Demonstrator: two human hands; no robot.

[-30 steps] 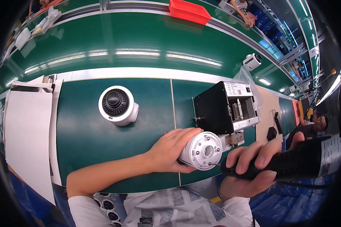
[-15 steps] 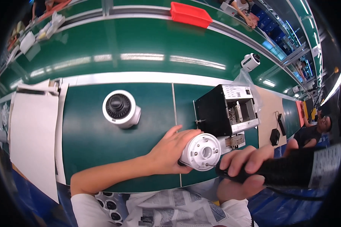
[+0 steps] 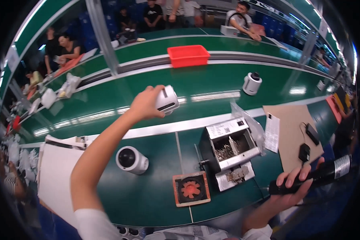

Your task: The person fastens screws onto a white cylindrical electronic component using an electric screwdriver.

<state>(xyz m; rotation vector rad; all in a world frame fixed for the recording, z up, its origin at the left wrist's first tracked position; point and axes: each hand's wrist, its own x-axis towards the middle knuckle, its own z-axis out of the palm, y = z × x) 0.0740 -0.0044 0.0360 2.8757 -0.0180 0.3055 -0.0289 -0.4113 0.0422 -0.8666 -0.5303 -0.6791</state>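
My left hand (image 3: 145, 105) is stretched out over the far green belt and grips a white security-camera housing (image 3: 169, 98) with a dark slot in its side. My right hand (image 3: 289, 191) is wrapped round a black electric screwdriver (image 3: 322, 175), its thin bit pointing left. On the near table a second white security camera (image 3: 137, 161) with a dark dome lies tilted. Between the hands is a square fixture (image 3: 191, 189) with an orange rim and a red star-shaped middle. A black screw feeder (image 3: 233, 145) full of small screws stands beside it.
A red bin (image 3: 189, 56) sits beyond the belt, and another white camera (image 3: 252, 84) stands on the belt. Cardboard (image 3: 286, 132) with a black power adapter (image 3: 304, 152) lies at right. White boards (image 3: 60, 172) lie at left. Several people sit or stand across the line.
My left hand has carried the white camera housing from the table up over the belt, uncovering the fixture. My right hand has drawn the screwdriver away from the housing. The view has tilted up.
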